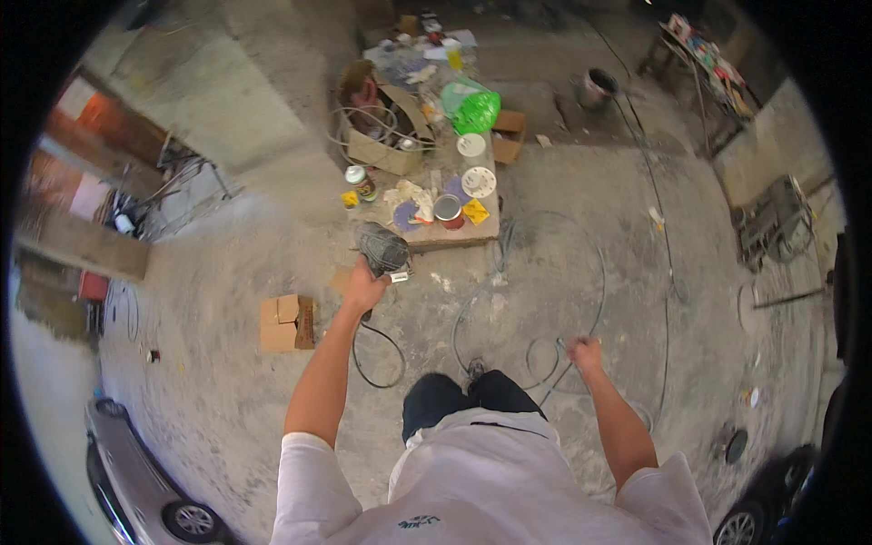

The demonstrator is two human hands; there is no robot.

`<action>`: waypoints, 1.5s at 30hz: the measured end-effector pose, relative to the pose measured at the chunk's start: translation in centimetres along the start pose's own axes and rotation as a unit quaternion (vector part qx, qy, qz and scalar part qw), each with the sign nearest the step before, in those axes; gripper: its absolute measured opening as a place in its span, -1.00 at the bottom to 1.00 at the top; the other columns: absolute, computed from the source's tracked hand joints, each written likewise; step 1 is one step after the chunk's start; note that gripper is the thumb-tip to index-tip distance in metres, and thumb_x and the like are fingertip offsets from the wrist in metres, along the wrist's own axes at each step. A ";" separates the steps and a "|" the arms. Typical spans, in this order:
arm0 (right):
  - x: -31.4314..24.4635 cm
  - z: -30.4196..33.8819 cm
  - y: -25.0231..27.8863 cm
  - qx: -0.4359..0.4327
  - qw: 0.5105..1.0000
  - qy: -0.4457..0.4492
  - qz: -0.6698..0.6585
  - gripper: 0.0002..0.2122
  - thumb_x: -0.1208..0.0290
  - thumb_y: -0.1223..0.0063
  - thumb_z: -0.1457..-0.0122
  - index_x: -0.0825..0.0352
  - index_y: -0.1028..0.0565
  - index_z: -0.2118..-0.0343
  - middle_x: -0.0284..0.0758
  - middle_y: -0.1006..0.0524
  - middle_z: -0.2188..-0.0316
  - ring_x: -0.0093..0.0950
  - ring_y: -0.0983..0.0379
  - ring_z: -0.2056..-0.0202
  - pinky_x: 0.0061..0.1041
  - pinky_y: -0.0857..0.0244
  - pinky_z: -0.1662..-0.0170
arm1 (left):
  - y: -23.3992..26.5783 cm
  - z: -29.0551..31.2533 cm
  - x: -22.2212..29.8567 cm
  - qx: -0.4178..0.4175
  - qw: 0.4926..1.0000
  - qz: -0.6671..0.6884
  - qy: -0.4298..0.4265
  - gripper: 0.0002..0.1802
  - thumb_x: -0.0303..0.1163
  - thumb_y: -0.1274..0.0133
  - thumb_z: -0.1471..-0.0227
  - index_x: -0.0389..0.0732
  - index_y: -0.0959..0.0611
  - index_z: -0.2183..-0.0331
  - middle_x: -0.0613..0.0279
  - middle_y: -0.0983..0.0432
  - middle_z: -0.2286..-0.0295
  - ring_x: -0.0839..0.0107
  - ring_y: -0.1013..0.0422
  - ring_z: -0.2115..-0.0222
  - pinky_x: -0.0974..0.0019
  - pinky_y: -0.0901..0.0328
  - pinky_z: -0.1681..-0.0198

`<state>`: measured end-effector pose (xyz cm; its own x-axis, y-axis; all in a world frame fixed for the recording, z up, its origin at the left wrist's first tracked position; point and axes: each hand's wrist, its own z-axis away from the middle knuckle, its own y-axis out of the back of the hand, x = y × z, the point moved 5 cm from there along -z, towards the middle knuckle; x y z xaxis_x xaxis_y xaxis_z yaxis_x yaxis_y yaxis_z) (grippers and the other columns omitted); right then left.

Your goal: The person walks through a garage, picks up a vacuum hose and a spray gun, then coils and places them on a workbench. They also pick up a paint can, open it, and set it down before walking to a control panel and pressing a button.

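My left hand (367, 291) is wrapped round the handle of a dusty dark power tool (382, 245), perhaps a sander, with a small white tag on it. I hold it up by the near left corner of a worktable (445, 242). A black cord (401, 363) loops down below the hand. Off to the right, my right hand (587, 352) is closed at one end of a grey hose (603, 272), which lies in wide loops on the floor. The fingers are small here, and their exact grip on the hose is partly hidden.
The table bears an open tin (448, 211), a spray can (361, 182), a green bag (477, 113) and a cardboard box (386, 150). Another carton (287, 323) sits on the floor at left. A bucket (597, 88) stands far right; a car (150, 481) is parked near left.
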<state>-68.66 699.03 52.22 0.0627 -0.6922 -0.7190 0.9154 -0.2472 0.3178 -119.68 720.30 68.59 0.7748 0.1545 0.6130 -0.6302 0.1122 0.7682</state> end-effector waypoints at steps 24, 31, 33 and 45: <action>-19.9 -18.7 -46.3 -0.050 0.997 0.066 0.006 -0.83 0.41 -0.09 -0.14 0.45 -0.47 0.36 0.00 -0.51 0.48 0.02 -0.45 0.36 -0.27 -0.32 0.33 | -30.2 -44.6 -20.5 -0.131 0.951 -0.233 -0.157 -0.42 -0.11 -0.26 0.10 -0.29 -0.35 0.23 -0.05 -0.41 0.26 -0.02 -0.41 0.18 0.07 -0.33 0.13; -25.1 -25.9 -49.5 -0.025 0.990 0.139 0.011 -0.78 0.36 -0.15 -0.15 0.48 -0.48 0.37 -0.16 -0.53 0.51 -0.41 -0.42 0.49 -0.45 -0.32 0.34 | -28.8 -44.0 -21.8 -0.133 0.967 -0.155 -0.149 -0.16 0.00 -0.28 0.16 -0.39 -0.33 0.02 -0.14 -0.39 0.09 -0.04 -0.32 0.02 0.06 -0.22 -0.06; -22.2 -23.8 -46.5 -0.023 0.995 0.079 0.049 -0.82 0.41 -0.14 -0.14 0.45 -0.49 0.37 -0.15 -0.55 0.49 -0.34 -0.46 0.46 -0.42 -0.34 0.32 | -28.2 -42.7 -22.5 -0.106 0.969 -0.152 -0.165 -0.10 -0.01 -0.28 0.15 -0.43 -0.31 -0.04 -0.15 -0.37 0.04 -0.04 -0.29 -0.02 0.06 -0.20 -0.09; 13.9 14.7 -21.0 0.211 0.921 -0.305 0.120 -0.67 0.18 -0.04 -0.04 0.41 -0.54 0.37 0.05 -0.55 0.33 0.00 -0.48 0.20 -0.09 -0.35 0.15 | -21.8 -27.1 -27.2 -0.116 0.978 -0.171 -0.012 -0.20 -0.11 -0.16 -0.01 -0.51 -0.31 -0.09 -0.29 -0.30 -0.03 -0.11 -0.25 -0.06 0.07 -0.18 -0.12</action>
<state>-92.86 684.65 44.67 -0.1099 -0.9813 -0.1577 0.6598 -0.1907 0.7269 -128.36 740.29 30.17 0.9417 0.0450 0.3335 -0.3255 0.3738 0.8685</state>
